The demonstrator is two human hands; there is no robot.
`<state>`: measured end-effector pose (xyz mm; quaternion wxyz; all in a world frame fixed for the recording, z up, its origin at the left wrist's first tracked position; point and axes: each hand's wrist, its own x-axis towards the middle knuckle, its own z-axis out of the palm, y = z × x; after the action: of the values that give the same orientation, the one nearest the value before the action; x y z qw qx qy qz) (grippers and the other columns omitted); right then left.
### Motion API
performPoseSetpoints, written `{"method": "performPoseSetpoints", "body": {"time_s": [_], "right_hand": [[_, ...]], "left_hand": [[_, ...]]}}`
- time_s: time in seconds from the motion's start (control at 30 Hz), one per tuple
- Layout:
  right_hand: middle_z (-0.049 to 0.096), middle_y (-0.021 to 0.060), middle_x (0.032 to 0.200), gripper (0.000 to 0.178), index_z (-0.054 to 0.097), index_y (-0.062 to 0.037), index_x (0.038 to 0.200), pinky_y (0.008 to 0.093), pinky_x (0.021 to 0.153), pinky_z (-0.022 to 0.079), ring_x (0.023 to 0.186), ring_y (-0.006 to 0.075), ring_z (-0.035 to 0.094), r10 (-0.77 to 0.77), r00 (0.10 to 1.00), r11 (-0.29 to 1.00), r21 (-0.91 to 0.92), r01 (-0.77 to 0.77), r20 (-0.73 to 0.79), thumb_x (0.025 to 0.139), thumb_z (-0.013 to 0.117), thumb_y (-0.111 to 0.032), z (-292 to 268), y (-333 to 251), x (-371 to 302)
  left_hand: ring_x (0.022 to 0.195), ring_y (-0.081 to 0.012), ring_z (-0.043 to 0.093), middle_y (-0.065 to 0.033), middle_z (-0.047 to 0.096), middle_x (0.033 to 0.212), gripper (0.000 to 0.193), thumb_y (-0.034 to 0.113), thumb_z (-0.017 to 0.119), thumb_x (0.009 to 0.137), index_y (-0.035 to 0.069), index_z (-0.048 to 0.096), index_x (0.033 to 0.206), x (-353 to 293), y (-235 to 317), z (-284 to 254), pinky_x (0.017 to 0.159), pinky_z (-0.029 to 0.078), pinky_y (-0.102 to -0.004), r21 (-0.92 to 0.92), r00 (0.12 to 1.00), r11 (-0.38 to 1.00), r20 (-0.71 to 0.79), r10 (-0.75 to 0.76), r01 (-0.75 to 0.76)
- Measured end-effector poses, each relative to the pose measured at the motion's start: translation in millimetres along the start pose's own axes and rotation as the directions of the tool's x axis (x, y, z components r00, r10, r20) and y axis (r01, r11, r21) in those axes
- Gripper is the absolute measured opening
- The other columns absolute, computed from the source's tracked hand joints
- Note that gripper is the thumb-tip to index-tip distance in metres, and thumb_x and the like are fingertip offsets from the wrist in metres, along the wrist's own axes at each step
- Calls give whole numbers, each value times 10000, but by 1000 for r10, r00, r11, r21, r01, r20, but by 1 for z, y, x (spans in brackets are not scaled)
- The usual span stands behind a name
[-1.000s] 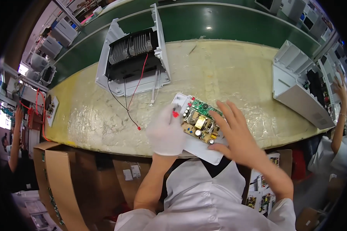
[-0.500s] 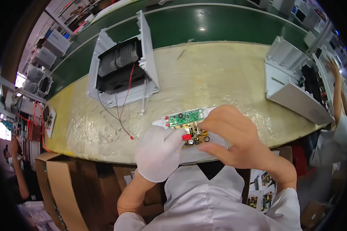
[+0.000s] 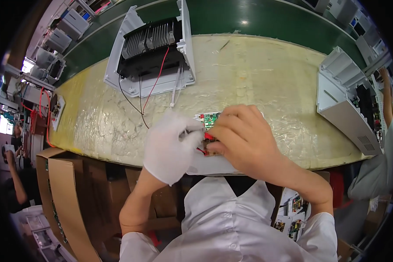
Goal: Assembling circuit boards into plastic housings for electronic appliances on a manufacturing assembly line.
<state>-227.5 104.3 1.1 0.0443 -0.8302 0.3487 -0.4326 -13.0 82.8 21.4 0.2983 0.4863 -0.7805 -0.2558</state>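
Note:
My left hand point(image 3: 168, 146), in a white glove, is closed with its fingertips against the left side of a circuit board. What it pinches is hidden by the glove, though a short red wire point(image 3: 201, 150) shows below its fingers. My bare right hand point(image 3: 247, 142) reaches over the board from the right, thumb and fingers closed on a small red connector point(image 3: 209, 136). Between the hands, the green part of the circuit board point(image 3: 210, 119) shows; the rest is mostly covered. A white plate point(image 3: 209, 166) lies under the board at the table's front edge.
A white housing point(image 3: 111, 72) with a black finned block point(image 3: 148, 43) stands at the back left, thin wires trailing toward my left hand. Another white housing point(image 3: 343, 109) sits at the right. Beyond runs a green conveyor point(image 3: 249, 19). Cardboard boxes point(image 3: 63, 183) stand below the table's front left.
My right hand has moved left and closed on the red connector, which earlier showed at my left fingertips. The head view has shifted, so the housings sit higher.

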Motion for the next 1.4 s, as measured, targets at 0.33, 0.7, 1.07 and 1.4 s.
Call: {"method": "performPoseSetpoints", "body": {"time_s": [0.33, 0.7, 1.07, 1.4], "right_hand": [[450, 196, 1592, 885, 508, -33, 1486, 555, 1210, 294, 1501, 447, 359, 346, 848, 927, -7, -375, 402, 732, 904, -274, -16, 16, -44], [487, 189, 1587, 872, 517, -28, 1469, 572, 1205, 281, 1491, 454, 391, 355, 876, 911, 90, -403, 328, 709, 910, -198, -7, 27, -55], [485, 188, 1570, 757, 561, -4, 1385, 578, 1180, 312, 1461, 455, 408, 331, 879, 926, 60, -373, 343, 755, 902, -248, -11, 28, -52], [476, 193, 1571, 745, 567, -5, 1362, 584, 1175, 318, 1457, 460, 405, 339, 875, 922, 61, -381, 344, 739, 904, -238, -11, 29, -53]], "left_hand": [[947, -350, 590, -147, 620, 935, 98, 22, 733, 818, 21, 696, 909, 5, -37, 14, 842, 482, -445, 271, 998, 962, -55, 39, -23], [931, -352, 551, -123, 594, 910, 165, 1, 764, 756, 73, 731, 900, 9, -36, 16, 834, 435, -449, 381, 994, 919, 1, 106, -99], [933, -351, 550, -118, 593, 919, 184, -17, 759, 761, 77, 724, 915, 11, -35, 12, 826, 433, -452, 447, 986, 879, 96, 135, -164], [912, -352, 556, -123, 585, 907, 187, -18, 754, 770, 76, 701, 923, 14, -42, 17, 794, 447, -446, 316, 985, 933, 64, 157, -169]]}}
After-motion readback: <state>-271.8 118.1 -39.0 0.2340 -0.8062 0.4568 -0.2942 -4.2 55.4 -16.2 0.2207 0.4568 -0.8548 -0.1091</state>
